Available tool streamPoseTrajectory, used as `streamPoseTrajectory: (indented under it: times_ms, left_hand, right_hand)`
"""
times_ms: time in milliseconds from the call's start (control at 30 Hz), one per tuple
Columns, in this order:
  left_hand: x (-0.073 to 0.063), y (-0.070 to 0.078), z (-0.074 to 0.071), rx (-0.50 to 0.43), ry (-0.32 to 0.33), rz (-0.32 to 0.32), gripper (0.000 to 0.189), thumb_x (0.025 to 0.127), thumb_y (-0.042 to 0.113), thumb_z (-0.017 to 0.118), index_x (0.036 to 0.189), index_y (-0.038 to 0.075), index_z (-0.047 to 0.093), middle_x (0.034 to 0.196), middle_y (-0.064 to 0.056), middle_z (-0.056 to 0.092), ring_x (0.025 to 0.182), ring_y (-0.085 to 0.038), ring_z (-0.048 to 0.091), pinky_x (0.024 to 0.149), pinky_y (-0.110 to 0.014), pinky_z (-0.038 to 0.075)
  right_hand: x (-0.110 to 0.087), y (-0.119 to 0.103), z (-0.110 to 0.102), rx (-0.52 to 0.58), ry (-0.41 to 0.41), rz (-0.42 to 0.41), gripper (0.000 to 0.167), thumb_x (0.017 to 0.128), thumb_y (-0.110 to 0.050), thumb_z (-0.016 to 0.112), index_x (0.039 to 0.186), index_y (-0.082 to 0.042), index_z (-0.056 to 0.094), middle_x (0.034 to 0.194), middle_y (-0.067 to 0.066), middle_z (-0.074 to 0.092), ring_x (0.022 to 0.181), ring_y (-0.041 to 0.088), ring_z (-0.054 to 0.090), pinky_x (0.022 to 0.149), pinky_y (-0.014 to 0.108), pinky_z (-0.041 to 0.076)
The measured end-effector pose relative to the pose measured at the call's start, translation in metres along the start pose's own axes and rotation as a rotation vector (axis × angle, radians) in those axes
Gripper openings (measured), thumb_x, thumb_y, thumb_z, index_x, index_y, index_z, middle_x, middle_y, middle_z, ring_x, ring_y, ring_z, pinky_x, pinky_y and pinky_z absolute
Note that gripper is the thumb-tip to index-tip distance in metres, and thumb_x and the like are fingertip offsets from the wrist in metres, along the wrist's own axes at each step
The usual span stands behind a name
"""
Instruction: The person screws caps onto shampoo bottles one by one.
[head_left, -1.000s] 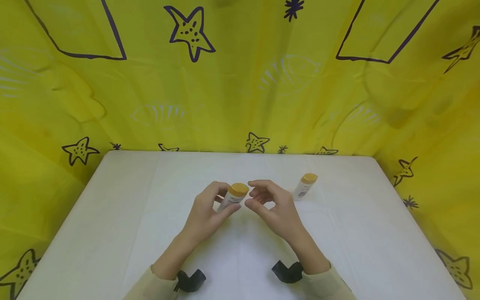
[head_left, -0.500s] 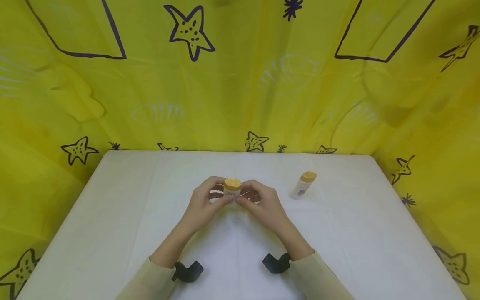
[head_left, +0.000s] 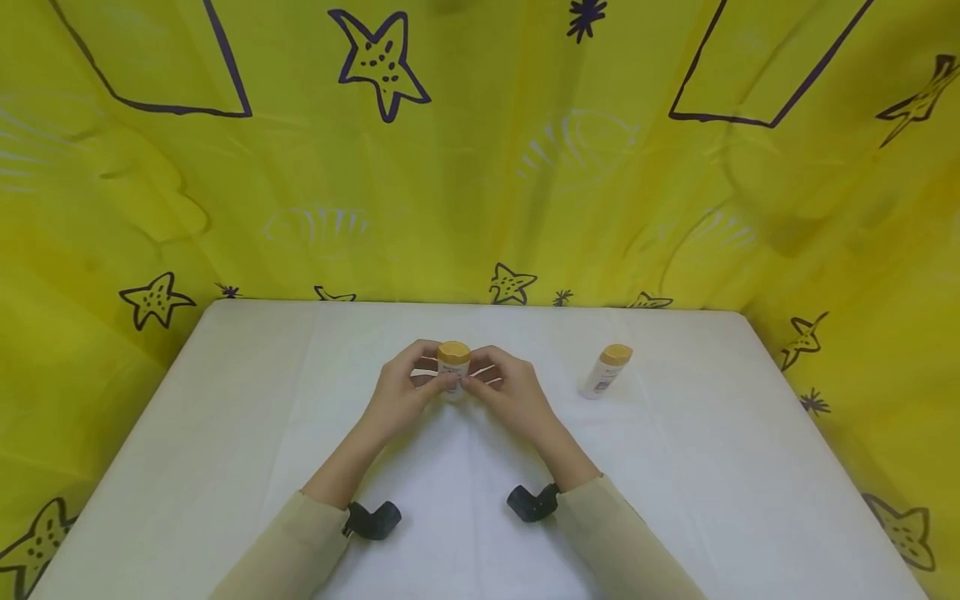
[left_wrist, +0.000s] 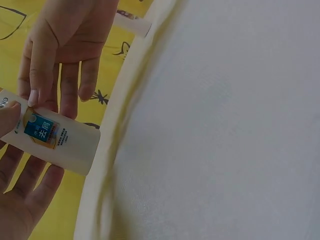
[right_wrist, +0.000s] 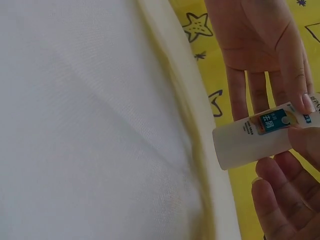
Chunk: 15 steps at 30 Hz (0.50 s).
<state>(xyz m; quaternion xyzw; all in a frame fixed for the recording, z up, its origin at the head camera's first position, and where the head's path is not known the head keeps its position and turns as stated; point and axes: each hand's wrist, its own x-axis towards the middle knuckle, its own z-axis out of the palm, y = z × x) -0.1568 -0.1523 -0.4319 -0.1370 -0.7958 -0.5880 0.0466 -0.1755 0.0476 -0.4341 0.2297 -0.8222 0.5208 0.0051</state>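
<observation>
A white shampoo bottle (head_left: 453, 367) with a golden cap is held upright between both hands, near the table's middle in the head view. My left hand (head_left: 397, 390) grips its left side, thumb on the front and fingers behind. My right hand (head_left: 512, 390) grips the opposite side the same way, its thumb close to the left thumb. In the left wrist view the bottle's front (left_wrist: 55, 132) shows a blue label patch, with the bottom end free of the fingers. The right wrist view shows the same label (right_wrist: 270, 121); the cap lies outside that frame.
A second white bottle (head_left: 607, 372) with a golden cap stands to the right of the hands. A white cloth covers the table (head_left: 720, 467). Behind it hangs a yellow curtain (head_left: 450, 183) with starfish drawings. Black wrist mounts (head_left: 375, 521) stick out below each wrist.
My right hand has moved left from beside the bottle and taken hold of it. The bottle went from tilted to upright and shifted slightly left and away. The second bottle stayed put.
</observation>
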Motion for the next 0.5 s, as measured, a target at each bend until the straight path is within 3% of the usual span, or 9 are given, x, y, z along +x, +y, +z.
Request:
streamPoseTrajectory:
  times_ms: [300,500]
  left_hand:
    - [-0.001,-0.007,0.001,0.0,0.011,-0.028,0.039,0.089,0.011,0.075,0.124,0.004,0.059,0.124,-0.014,0.063,0.111,-0.033,0.062,0.093,-0.043,0.057]
    - [0.0,-0.012,0.0,0.015,-0.001,-0.041,0.038,0.09,0.014,0.074,0.125,0.008,0.058,0.124,-0.01,0.063,0.112,-0.03,0.062,0.092,-0.036,0.057]
  right_hand:
    - [0.004,0.007,0.005,-0.019,-0.026,0.053,0.023,0.092,-0.018,0.073,0.113,-0.014,0.066,0.105,0.001,0.07,0.092,0.016,0.071,0.08,0.026,0.058]
    - [0.004,0.009,0.005,-0.02,-0.035,0.072,0.024,0.092,-0.019,0.073,0.115,-0.016,0.067,0.108,0.0,0.07,0.093,0.015,0.07,0.08,0.029,0.059]
